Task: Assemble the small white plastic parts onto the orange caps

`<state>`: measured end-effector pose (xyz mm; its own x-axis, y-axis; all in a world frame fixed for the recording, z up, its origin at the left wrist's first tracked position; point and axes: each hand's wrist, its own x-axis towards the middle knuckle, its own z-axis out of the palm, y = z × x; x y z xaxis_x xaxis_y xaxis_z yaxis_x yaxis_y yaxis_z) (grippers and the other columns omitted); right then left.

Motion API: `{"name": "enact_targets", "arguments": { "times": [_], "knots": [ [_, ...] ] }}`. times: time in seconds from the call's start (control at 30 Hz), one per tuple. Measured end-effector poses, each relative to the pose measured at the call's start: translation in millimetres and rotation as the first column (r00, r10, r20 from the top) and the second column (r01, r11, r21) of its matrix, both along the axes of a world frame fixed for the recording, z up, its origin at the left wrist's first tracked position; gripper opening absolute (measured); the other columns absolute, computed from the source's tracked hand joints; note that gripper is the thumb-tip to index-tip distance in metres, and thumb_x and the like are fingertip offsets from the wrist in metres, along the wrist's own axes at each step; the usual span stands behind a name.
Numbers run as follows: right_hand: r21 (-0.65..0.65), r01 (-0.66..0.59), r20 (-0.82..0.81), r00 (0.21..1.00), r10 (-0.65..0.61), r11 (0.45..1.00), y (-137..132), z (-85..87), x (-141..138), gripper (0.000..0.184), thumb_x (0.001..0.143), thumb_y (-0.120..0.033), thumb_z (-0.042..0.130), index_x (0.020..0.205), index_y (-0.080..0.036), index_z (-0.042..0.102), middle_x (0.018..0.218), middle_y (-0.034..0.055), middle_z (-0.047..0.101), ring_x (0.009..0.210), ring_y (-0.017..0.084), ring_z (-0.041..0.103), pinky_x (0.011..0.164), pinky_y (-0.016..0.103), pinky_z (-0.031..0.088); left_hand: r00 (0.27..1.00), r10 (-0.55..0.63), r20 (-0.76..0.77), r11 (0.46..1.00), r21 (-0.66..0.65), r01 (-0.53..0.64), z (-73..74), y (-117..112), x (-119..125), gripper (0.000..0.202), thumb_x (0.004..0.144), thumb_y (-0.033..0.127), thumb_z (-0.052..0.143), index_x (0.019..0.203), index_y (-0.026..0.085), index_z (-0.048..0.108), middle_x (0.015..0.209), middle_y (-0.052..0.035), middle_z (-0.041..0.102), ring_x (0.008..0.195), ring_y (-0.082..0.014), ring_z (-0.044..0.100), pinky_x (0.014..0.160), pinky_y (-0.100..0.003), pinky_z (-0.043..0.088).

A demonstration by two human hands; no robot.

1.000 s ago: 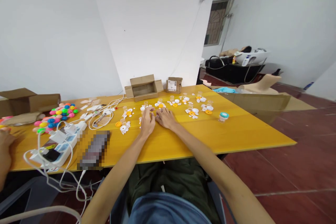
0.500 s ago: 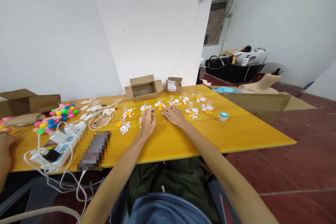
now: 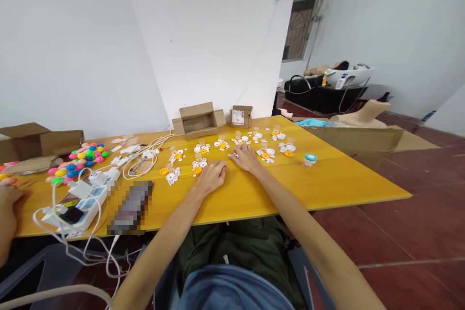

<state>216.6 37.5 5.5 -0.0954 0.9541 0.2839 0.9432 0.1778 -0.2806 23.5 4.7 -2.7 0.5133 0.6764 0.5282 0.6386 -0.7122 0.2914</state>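
Left hand (image 3: 212,177) low over bench (image 3: 334,184), fingers loosely curled; cannot tell whether anything is inside. Orange ring (image 3: 197,170) and white disc (image 3: 204,164) just beside it, on left. Right hand (image 3: 245,157) farther forward, fingers bent down near white pieces (image 3: 236,155) (too small to tell if gripped). Clear cups (image 3: 238,134) stand among clusters beyond hands. Teal-lidded jar (image 3: 310,160) well apart, at right.

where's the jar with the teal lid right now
In the head view, the teal-lidded jar stands toward the right side of the yellow table, right of the right hand; its nearest neighbour is the orange piece just to its left.
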Motion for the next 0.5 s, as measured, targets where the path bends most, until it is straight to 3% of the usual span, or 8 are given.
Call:
{"name": "enact_targets", "arguments": {
  "times": [0.17,0.37,0.5],
  "knots": [
    [0.038,-0.024,-0.043,0.999,0.025,0.999,1.3,-3.3,2.7,0.026,0.1,-0.046,0.056,0.108,-0.025,0.068,0.119,0.0127,0.062,0.112,0.029,0.058,0.095,0.042,0.047,0.976,0.064,-0.206,0.998,-0.01,-0.067,4.2,-7.1,5.3,0.025,0.095,0.012,0.049,0.11,0.025,0.065,0.108,-0.0059,0.074,0.105,-0.022,0.069,0.096,-0.034,0.055],
    [0.087,-0.047,-0.082,0.995,0.054,0.995,5.7,-8.2,5.9,0.022,0.097,-0.044,0.062,0.105,-0.025,0.07,0.115,0.0114,0.063,0.11,0.028,0.059,0.095,0.04,0.047,0.971,0.016,-0.238,1.0,0.011,-0.014,1.7,-6.1,7.7,0.026,0.099,0.017,0.047,0.119,0.025,0.063,0.116,-0.0073,0.074,0.112,-0.0233,0.07,0.1,-0.038,0.056],
    [0.111,-0.071,-0.106,0.991,0.083,0.991,9.1,-10.9,8.1,0.02,0.096,-0.041,0.064,0.104,-0.024,0.071,0.114,0.0113,0.064,0.107,0.027,0.06,0.094,0.038,0.047,0.967,-0.064,-0.247,0.998,0.006,0.067,-3.4,-1.2,7.9,0.03,0.104,0.026,0.044,0.126,0.023,0.063,0.132,-0.0086,0.071,0.125,-0.0231,0.066,0.109,-0.039,0.053]
  ]
}}
